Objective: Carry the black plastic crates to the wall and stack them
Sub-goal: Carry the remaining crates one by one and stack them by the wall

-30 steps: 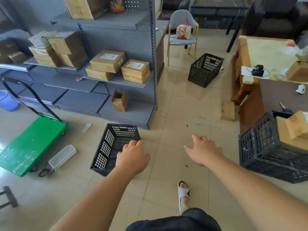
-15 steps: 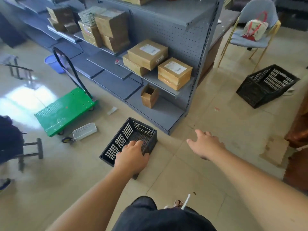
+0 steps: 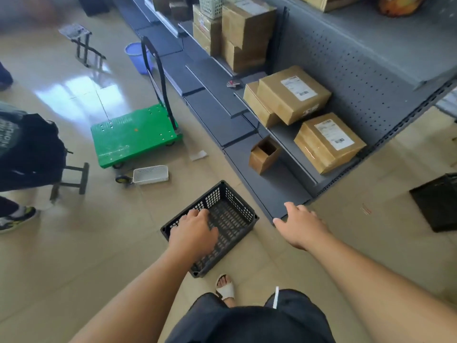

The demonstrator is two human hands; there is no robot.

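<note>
Black crate (image 3: 233,214) beneath left hand (image 3: 193,235).

Open floor (image 3: 111,243) left of the crate (image 3: 235,219), grey shelving (image 3: 279,184) close right.

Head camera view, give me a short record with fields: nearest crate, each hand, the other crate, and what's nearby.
Nearest crate: black perforated plastic crate, on the tiled floor, open side up
Left hand: over the crate's near rim; grip unclear
Right hand: fingers spread, holding nothing, right of crate
Other crate: second black crate, floor, right edge
Nearby: green platform trolley; grey metal shelving with cardboard boxes
</note>
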